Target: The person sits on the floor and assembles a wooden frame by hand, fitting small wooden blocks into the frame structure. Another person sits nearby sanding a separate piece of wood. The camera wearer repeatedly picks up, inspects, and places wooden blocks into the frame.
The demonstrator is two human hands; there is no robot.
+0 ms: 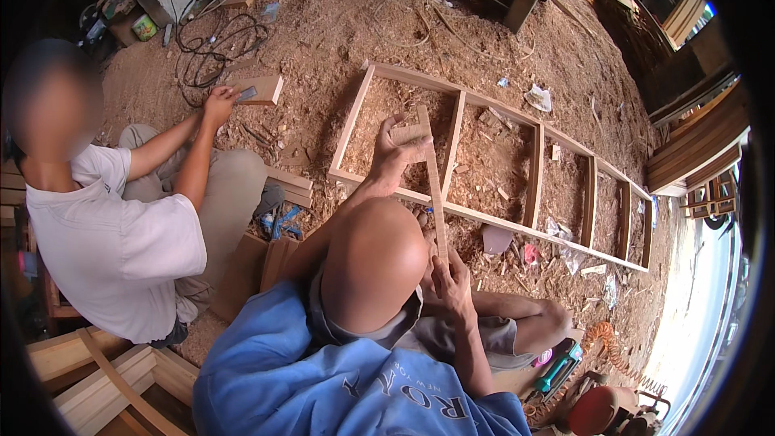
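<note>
A slim wooden strip with a short wooden crosspiece [437,202] is held upright-slanting in front of my raised knee. My left hand [391,152] is closed around the crosspiece near the strip's far end, with the thumb on the near side. Lower down, my right hand [454,284] grips the strip's near end beside my knee. Beyond the strip lies a ladder-like wooden frame [484,98] with several crossbars, flat on the floor; the strip crosses over its near rail in the view.
At the left sits a co-worker [121,218], holding a small grey flat piece [247,94] by a wooden board [266,89]. A teal power tool [559,367] and an orange coiled hose [601,335] lie at lower right. Wood shavings [323,40] cover the floor; black cable [211,56] tangles at upper left.
</note>
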